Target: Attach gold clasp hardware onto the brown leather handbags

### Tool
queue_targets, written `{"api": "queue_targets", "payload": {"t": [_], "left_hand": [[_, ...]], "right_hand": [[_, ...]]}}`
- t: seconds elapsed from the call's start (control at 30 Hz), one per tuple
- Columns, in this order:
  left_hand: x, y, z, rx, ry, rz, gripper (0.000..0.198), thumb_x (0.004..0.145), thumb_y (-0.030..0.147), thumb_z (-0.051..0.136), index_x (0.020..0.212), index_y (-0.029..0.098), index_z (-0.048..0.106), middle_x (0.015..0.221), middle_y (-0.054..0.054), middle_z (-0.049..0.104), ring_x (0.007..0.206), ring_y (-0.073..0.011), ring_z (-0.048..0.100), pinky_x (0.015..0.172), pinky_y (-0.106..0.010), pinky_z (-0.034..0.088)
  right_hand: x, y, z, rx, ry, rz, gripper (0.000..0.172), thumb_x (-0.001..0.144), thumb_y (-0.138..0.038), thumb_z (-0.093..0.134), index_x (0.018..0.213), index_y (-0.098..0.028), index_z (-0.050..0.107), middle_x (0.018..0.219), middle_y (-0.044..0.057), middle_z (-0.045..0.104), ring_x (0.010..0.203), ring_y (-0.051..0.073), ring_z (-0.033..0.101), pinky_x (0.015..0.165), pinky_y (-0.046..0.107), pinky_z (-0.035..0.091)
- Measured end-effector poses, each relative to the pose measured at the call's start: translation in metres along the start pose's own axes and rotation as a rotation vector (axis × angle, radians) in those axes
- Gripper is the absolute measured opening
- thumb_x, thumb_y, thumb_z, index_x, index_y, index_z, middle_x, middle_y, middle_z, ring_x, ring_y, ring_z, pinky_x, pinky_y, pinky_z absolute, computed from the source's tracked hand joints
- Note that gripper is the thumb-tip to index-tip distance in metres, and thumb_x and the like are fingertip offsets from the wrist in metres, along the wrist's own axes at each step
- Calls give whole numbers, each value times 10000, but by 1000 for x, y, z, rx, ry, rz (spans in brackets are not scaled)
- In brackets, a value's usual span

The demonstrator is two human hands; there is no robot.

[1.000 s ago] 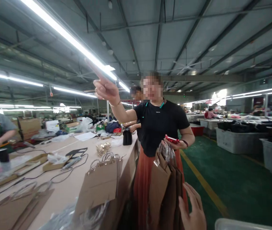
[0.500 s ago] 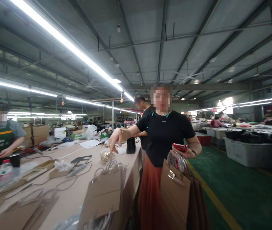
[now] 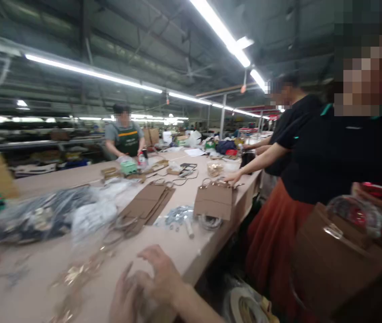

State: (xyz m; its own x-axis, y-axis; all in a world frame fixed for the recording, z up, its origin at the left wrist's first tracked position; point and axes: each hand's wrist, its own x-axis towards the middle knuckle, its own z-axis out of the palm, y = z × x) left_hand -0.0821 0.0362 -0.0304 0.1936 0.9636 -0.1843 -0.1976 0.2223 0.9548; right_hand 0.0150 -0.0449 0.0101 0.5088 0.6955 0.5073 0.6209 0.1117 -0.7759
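Observation:
At the near edge of the table, both my hands are low in view and smeared by motion. My right hand (image 3: pixel 166 276) has its fingers apart and curved, with nothing visible in them. Close beside it, my left hand (image 3: pixel 123 294) is raised with its fingers partly blurred. I cannot make out whether anything lies between the two hands. Just left of them are scattered gold-coloured metal pieces (image 3: pixel 78 271). Beyond my hands lie brown bag panels with handles (image 3: pixel 149 197), a clear plastic bag of small parts (image 3: pixel 179 215) and another brown bag piece (image 3: pixel 214 200).
A co-worker in black (image 3: pixel 339 152) stands close on the right, carrying brown bags (image 3: pixel 332 255); that person's hand (image 3: pixel 234 177) reaches to the table. Another person in an apron (image 3: pixel 125 137) is across the table. Plastic-wrapped material (image 3: pixel 49 213) lies left. Tape rolls (image 3: pixel 241 305) sit below the table edge.
My view has swung left and down, so the co-worker in black now stands at the right edge. My two hands have come into view; the co-worker's hand is by the brown bag piece.

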Motion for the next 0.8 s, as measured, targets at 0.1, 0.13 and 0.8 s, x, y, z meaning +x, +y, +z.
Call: {"api": "queue_targets", "payload": {"t": [0.1,0.13,0.8], "left_hand": [[7,-5,-11,-60,-313,15,875,625,397,820,1445,219,575,1105,-94,779,1041,-323,738,893,-412,609],[9,-8,-10,-80,-350,13,885,656,401,799,1477,205,534,1132,-109,772,1057,-311,735,915,-403,601],[31,-37,-7,2,-417,77,776,840,417,747,1525,219,442,1166,-99,729,1148,-260,694,1006,-359,528]], "right_hand": [[6,17,39,120,-26,147,417,810,-190,664,1224,-206,711,1171,76,691,1101,220,640,1012,356,509],[6,22,48,190,-33,210,344,833,-225,658,1167,-201,736,1108,66,716,1036,213,657,966,344,525],[3,61,67,696,64,398,315,750,-450,828,884,-171,770,828,32,748,785,182,658,827,319,525]]}}
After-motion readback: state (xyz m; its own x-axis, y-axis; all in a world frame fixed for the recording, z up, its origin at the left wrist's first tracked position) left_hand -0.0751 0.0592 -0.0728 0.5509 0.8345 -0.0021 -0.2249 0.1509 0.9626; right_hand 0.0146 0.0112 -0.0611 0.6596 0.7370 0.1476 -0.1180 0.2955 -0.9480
